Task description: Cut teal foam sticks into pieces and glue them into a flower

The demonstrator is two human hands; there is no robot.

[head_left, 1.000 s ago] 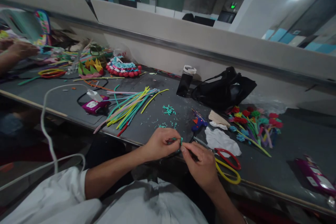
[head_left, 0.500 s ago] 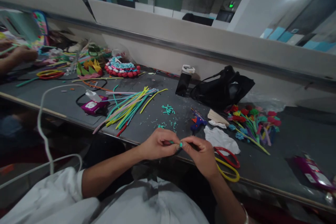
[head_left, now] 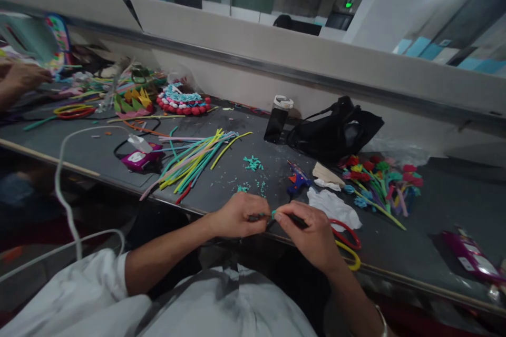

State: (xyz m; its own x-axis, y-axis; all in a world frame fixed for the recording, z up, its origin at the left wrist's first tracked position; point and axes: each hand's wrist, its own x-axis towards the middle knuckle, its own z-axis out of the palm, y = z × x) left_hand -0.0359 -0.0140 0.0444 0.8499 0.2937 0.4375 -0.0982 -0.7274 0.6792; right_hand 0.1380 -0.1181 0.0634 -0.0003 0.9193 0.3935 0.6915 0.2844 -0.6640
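Note:
Close together at the table's front edge, my two hands pinch a small teal piece of pipe cleaner (head_left: 273,214) between them. My left hand (head_left: 241,215) is closed, thumb against fingers, with a bit of teal and something dark showing in the grip. My right hand (head_left: 310,229) pinches the teal end between thumb and forefinger. Partly behind the right hand are red and yellow loops (head_left: 350,237), like scissor handles. Beyond the hands lie a small heap of teal clippings (head_left: 253,163) and scattered teal bits (head_left: 242,188).
A bundle of coloured pipe cleaners (head_left: 197,163) lies left, near a purple power strip (head_left: 140,159). Right of centre are a blue glue gun (head_left: 297,179), crumpled white tissue (head_left: 334,208), pipe-cleaner flowers (head_left: 379,181), a black bag (head_left: 336,131) and a cup (head_left: 276,121). Another person's hand (head_left: 26,79) works far left.
My right hand has shifted slightly right and covers more of the loops. The gap between my fingertips is a little wider. The other person's hand has moved slightly left.

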